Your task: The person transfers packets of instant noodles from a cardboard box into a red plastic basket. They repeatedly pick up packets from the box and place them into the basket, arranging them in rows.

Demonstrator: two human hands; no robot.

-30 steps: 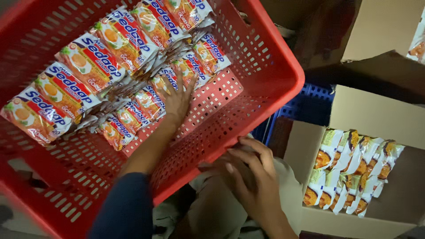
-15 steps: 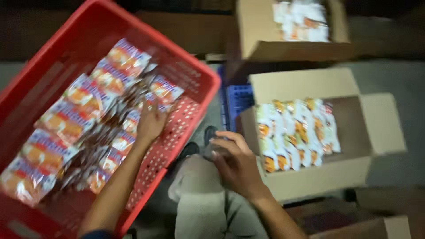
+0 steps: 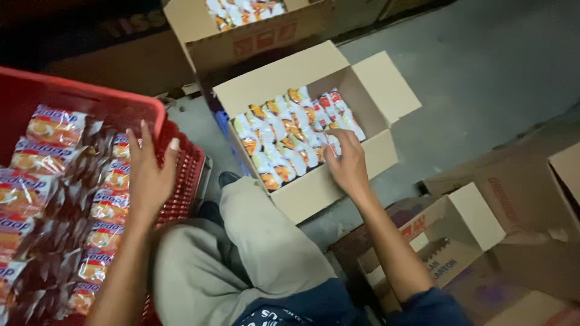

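Transfer of instant-noodle packets (image 3: 290,136) from the open cardboard box (image 3: 386,90) on the floor toward the red plastic crate (image 3: 181,163) appears to be the step in hand: the right hand (image 3: 347,166) reaches into the box with fingers curled onto the near end of a row, though whether a packet is already pinched cannot be told. The left hand (image 3: 148,175) lies open, fingers spread, flat on the packets stacked in the crate (image 3: 109,205) near its rim. Box packets stand on edge in rows, long axes running diagonally across the box; the next move likely calls for closing on a few and lifting them clear.
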